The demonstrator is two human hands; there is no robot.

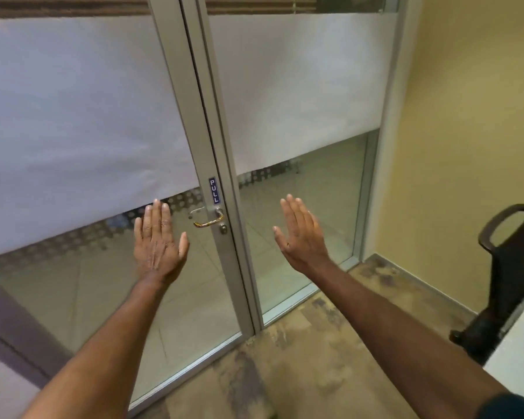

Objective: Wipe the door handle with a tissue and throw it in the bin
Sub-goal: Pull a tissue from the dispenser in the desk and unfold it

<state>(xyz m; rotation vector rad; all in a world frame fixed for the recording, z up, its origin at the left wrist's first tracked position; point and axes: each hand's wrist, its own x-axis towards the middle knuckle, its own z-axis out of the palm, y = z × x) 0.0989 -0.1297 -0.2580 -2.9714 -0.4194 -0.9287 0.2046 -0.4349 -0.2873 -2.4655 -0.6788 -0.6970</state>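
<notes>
A metal lever door handle (208, 219) sits on the grey frame of a glass door (176, 297), under a small blue PULL sign (214, 190) and above a keyhole (223, 228). My left hand (158, 241) is held up flat to the left of the handle, back towards me, holding nothing. To the right of the handle my right hand (301, 234) is also raised and open, fingers together and pointing up, empty. Neither hand touches the handle. No tissue and no bin are in view.
The door is shut, with frosted film on its upper glass and on the fixed panel (300, 92) to its right. A yellow wall (466, 146) closes the right side. A dark chair (508, 267) stands at the right edge beside a pale tabletop (521, 352). Worn brown floor (300, 358) lies below.
</notes>
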